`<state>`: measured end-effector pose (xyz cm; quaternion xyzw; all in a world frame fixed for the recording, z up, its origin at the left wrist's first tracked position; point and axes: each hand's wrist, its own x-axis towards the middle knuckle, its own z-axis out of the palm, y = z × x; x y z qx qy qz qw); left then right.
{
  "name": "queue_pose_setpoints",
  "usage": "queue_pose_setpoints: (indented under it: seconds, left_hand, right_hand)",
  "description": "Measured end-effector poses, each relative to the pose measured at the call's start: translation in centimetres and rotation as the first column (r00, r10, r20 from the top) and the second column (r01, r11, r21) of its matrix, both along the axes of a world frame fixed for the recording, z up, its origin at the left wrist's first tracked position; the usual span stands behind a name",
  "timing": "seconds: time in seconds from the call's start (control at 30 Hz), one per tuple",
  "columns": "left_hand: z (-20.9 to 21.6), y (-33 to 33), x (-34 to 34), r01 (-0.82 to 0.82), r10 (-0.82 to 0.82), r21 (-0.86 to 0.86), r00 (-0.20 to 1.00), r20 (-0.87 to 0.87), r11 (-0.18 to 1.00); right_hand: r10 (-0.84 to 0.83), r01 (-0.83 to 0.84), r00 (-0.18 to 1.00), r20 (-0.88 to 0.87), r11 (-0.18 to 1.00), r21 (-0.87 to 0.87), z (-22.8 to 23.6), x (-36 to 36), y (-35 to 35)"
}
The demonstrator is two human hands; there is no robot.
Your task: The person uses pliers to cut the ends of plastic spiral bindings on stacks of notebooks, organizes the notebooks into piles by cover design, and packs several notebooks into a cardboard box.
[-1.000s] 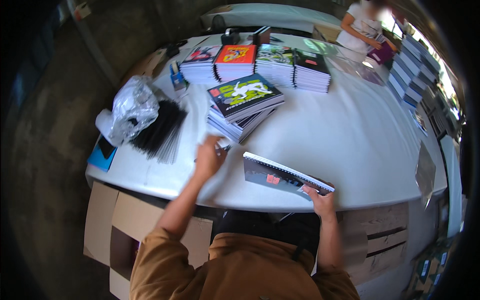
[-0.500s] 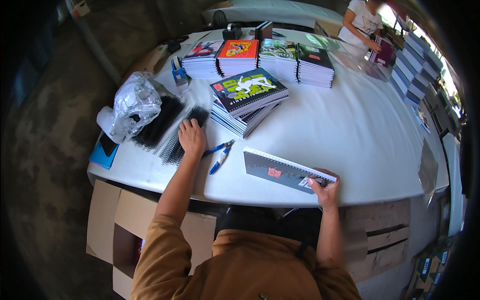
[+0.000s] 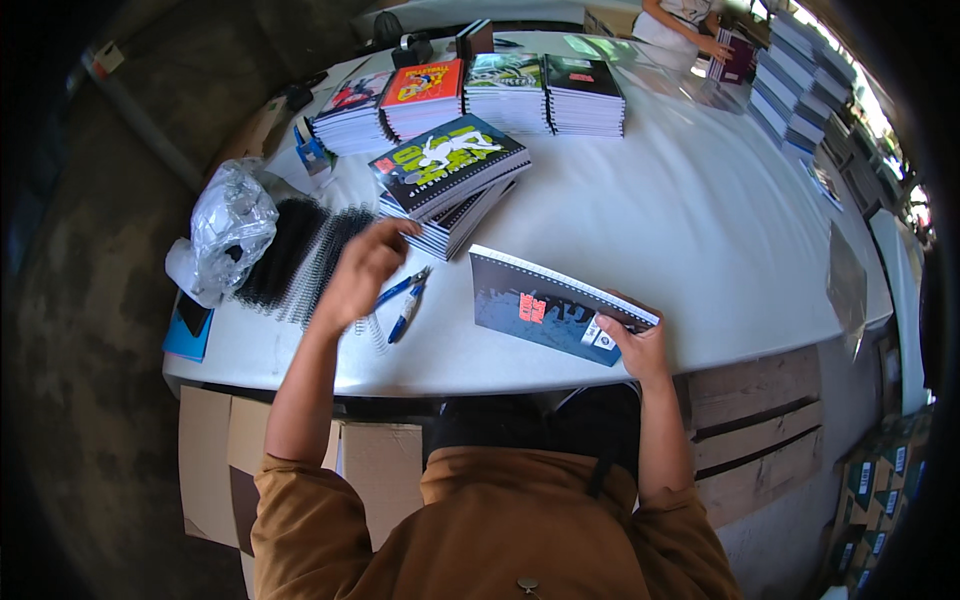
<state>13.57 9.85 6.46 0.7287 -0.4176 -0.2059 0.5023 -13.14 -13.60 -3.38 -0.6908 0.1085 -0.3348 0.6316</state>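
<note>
My right hand [image 3: 640,345] grips a dark notebook [image 3: 540,308] by its right end, thumb on the cover. The notebook is tilted, and a row of punched holes runs along its upper edge beside the white pages. My left hand [image 3: 365,270] is raised over the table, fingers drawn together and slightly blurred. A thin spiral binding coil [image 3: 377,335] trails faintly below it and seems to be in its grasp. Just left lies a pile of black spiral coils [image 3: 285,255]. Blue-handled pliers [image 3: 400,290] and a blue-and-white pen-like tool [image 3: 407,312] lie right of that hand.
Beyond my hands is a skewed stack of notebooks [image 3: 450,165]; farther back stands a row of notebook stacks [image 3: 505,95]. A crumpled plastic bag [image 3: 235,215] sits at left. Tall stacks [image 3: 800,85] stand far right, near another person [image 3: 680,25]. Below the table is a cardboard box [image 3: 210,460].
My left hand has lifted from the coil pile, a thin coil apparently with it. The notebook in my right hand has turned to show more of its cover. The view has shifted slightly.
</note>
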Motion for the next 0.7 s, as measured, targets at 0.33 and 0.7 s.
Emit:
queue_pose_setpoints:
  seconds: [0.33,0.7]
  left_hand:
    - [-1.7,-1.6,-4.5,0.068,-0.076,0.054,0.986,0.146,0.996]
    - [-1.0,-1.8,-6.9,0.272,-0.241,0.197,0.956,-0.171,0.942]
  right_hand:
    - [0.05,-0.05,0.999,-0.014,0.999,0.015,1.4,-0.6,0.4]
    - [0.162,-0.16,0.986,-0.047,0.986,0.049,2.2,-0.8,0.9]
